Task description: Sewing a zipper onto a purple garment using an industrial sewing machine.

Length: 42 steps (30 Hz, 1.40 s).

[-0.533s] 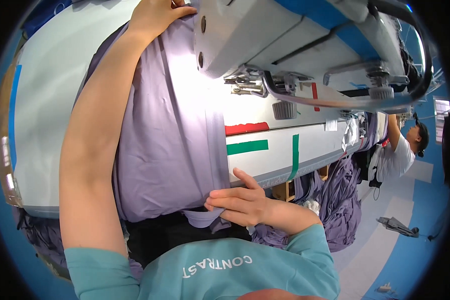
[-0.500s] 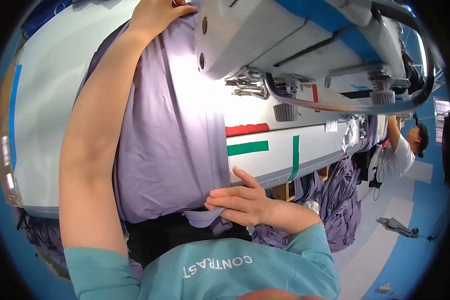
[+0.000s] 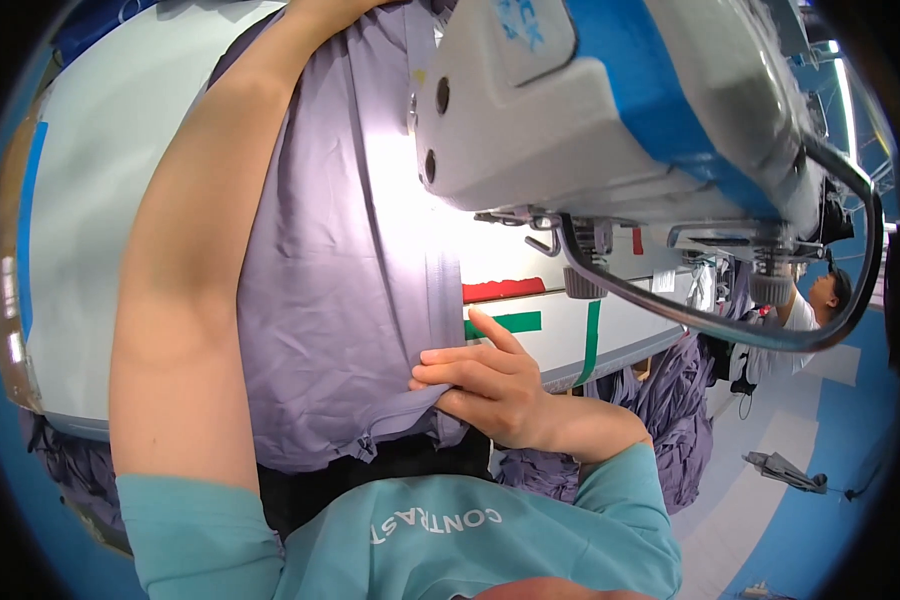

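Note:
A lavender cloth [image 3: 320, 270] with a stitched, folded right edge lies across the white work table, its lower end hanging over the front edge toward me. My right hand [image 3: 495, 385] pinches the cloth's edge at the lower right corner, one finger raised off it. Stretched far over the cloth, my left arm ends in my left hand [image 3: 335, 12] at the upper border, on the cloth's far part beside the machine; its fingers are cut off from view. The white and blue sewing machine [image 3: 570, 120] stands right of the cloth, its lamp lighting the fabric brightly.
Red tape [image 3: 505, 290] and green tape [image 3: 592, 340] mark the white table [image 3: 100, 250]. A bent dark tube [image 3: 710, 325] loops from the machine. Lavender garments [image 3: 670, 430] are heaped below the table at right. Farther right, a person in a white top [image 3: 795, 340] works.
My view has shifted, so the machine looks larger and lower. My left hand has gone farther up, its fingers leaving view. The cloth's lower edge is pulled and rumpled by my right hand.

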Tool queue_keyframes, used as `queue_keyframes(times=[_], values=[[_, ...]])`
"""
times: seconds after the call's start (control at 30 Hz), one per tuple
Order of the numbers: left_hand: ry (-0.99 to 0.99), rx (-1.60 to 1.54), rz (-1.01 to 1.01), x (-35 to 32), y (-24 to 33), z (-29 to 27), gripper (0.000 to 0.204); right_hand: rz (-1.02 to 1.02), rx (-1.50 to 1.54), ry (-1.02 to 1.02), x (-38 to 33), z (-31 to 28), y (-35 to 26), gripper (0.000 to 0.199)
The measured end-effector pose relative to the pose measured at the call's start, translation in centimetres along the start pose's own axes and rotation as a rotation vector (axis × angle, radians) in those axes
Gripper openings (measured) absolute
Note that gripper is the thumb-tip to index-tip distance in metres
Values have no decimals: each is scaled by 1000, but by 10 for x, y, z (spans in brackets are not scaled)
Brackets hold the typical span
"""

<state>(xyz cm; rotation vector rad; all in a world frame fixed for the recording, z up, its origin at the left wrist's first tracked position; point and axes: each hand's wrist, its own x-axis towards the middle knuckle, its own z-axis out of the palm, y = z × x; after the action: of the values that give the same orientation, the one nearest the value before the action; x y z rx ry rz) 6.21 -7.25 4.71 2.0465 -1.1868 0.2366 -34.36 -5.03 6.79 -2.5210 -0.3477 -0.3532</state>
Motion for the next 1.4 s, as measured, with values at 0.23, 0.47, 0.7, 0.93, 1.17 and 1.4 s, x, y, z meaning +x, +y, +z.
queue_keyframes(times=[0.23,0.47,0.7,0.93,1.17,1.4], values=[[-16,83,-9,15,-59,38,32,85,17,54,2,3,1,11],[-393,8,47,-174,141,-90,66,99,19,117,3,6,-2,11],[-514,-20,-180,-264,154,-180,61,-18,-27,136,-33,32,-47,15],[-313,-65,-152,-316,195,-130,63,8,-35,331,-60,71,-65,10],[-400,-326,-215,-350,186,-142,26,-45,102,351,-62,48,-88,21],[-458,-1438,-831,-369,198,-147,47,93,20,460,-28,59,-100,49]])
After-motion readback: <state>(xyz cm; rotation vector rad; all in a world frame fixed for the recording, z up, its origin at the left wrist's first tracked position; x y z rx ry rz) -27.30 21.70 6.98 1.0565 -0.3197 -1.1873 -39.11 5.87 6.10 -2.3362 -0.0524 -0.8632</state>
